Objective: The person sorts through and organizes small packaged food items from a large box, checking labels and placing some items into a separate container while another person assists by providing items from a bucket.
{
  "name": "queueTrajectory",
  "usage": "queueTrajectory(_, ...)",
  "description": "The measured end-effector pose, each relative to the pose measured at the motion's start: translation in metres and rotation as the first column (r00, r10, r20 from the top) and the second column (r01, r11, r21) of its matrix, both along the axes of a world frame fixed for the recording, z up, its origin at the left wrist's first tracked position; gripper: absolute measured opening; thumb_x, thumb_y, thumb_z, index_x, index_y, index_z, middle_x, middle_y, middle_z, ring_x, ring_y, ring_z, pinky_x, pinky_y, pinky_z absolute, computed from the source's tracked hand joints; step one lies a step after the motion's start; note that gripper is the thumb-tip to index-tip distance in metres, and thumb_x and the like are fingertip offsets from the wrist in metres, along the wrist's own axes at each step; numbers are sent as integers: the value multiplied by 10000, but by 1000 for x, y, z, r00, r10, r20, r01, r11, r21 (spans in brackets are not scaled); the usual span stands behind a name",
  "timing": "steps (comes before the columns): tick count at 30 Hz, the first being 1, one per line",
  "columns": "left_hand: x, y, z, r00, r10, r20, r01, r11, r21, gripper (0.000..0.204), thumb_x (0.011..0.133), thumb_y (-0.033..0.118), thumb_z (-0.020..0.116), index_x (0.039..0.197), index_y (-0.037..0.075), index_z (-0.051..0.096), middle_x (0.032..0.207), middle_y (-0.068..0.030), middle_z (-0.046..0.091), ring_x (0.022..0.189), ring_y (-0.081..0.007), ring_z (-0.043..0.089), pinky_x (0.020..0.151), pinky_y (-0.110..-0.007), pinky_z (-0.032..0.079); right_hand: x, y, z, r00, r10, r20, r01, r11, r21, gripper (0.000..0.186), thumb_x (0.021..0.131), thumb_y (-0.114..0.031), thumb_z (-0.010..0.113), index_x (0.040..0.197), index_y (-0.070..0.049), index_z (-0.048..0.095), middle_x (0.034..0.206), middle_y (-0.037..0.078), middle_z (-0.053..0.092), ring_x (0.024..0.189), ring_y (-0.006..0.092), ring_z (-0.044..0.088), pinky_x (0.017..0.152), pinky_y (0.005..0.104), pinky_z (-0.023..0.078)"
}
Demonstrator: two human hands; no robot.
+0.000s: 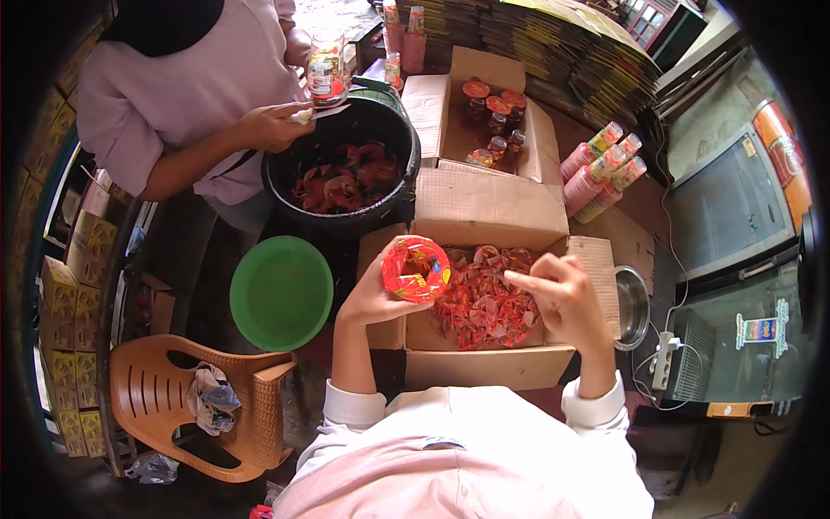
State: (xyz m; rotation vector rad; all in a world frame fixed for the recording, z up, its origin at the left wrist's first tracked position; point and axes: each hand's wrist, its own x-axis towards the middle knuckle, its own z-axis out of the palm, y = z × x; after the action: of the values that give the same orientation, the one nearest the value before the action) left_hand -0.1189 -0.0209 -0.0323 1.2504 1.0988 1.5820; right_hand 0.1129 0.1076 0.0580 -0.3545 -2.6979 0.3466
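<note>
Expect the red cup [415, 270] clasped in the curled left grip [370, 298] to be light and easily dented (best cradled round the side). Cannot tell of anything held in the half-open right grip [566, 298]. Below both, find red wrappers [494, 313] in a cardboard box [484, 368], with any surface beneath hidden; leftward, a green basin [281, 294].

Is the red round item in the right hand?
No, the left hand holds the red round item; the right hand is apart from it.
</note>
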Motion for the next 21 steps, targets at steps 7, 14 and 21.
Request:
queueTrajectory(7, -33, -1, 8, 940, 341, 26, -341, 940, -25, 568, 650, 15, 743, 1130, 36, 440, 1033, -41, 545, 969, -115, 533, 856, -267, 429, 15, -29, -48, 997, -79, 23, 81, 986, -146, 448, 645, 54, 592, 1019, -183, 661, 710, 7, 529, 683, 157, 530, 673, 295, 370)
queueTrajectory(14, -109, 16, 18, 519, 479, -708, -783, 599, -168, 623, 605, 380, 753, 1049, 11, 520, 970, -152, 635, 922, -278, 614, 893, -359, 378, 16, -48, -59, 995, -101, 8, 100, 965, -242, 433, 672, 52, 595, 1033, -179, 656, 725, 16, 534, 685, 161, 539, 678, 299, 377)
queueTrajectory(21, -138, 51, 20, 561, 53, -826, -726, 510, -461, 608, 564, 518, 699, 971, 68, 658, 1040, -129, 632, 998, -275, 593, 1021, -539, 179, 35, -60, -58, 984, -176, -16, 169, 961, -220, 391, 679, 28, 607, 1019, -158, 660, 691, 17, 525, 654, 168, 523, 644, 304, 365)
